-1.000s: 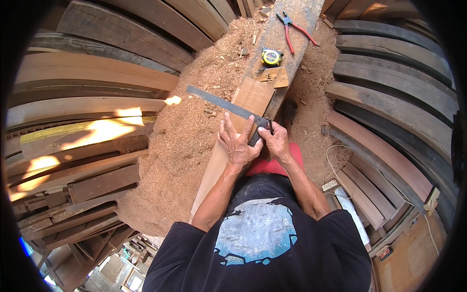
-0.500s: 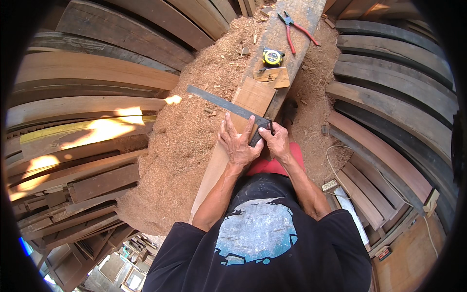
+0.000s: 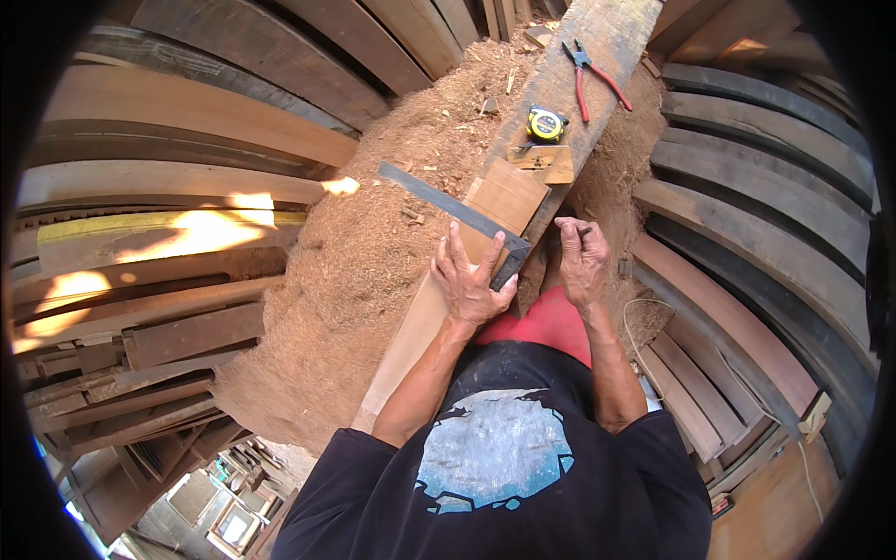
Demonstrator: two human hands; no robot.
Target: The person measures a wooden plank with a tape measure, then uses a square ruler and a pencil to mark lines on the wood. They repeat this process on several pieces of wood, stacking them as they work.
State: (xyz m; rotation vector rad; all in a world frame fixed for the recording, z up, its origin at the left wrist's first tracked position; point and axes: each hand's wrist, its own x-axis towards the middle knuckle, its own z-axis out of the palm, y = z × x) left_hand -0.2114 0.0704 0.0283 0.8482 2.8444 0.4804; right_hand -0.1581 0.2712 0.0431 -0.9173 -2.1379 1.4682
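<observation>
A try square with a long grey blade [image 3: 434, 197] and a dark stock lies across a smooth light-brown board [image 3: 415, 327]. My left hand [image 3: 469, 287] holds the square against the board, its index finger on the blade and its thumb by the stock. To the right of the square, off the board, my right hand [image 3: 585, 271] is raised and closed on a short dark pencil-like stick [image 3: 585, 231]. A wood block [image 3: 509, 193] is beyond the blade.
A weathered plank [image 3: 597, 33] runs away beneath the work. On it lie red-handled pliers [image 3: 583, 70], a yellow tape measure [image 3: 544, 124] and a small wooden piece [image 3: 551, 163]. Sawdust [image 3: 317, 317] covers the ground. Stacked boards [image 3: 187, 182] line both sides.
My right hand has drawn away from the square's stock to the right, carrying the dark stick. My left hand stays on the square. The whole view has shifted slightly.
</observation>
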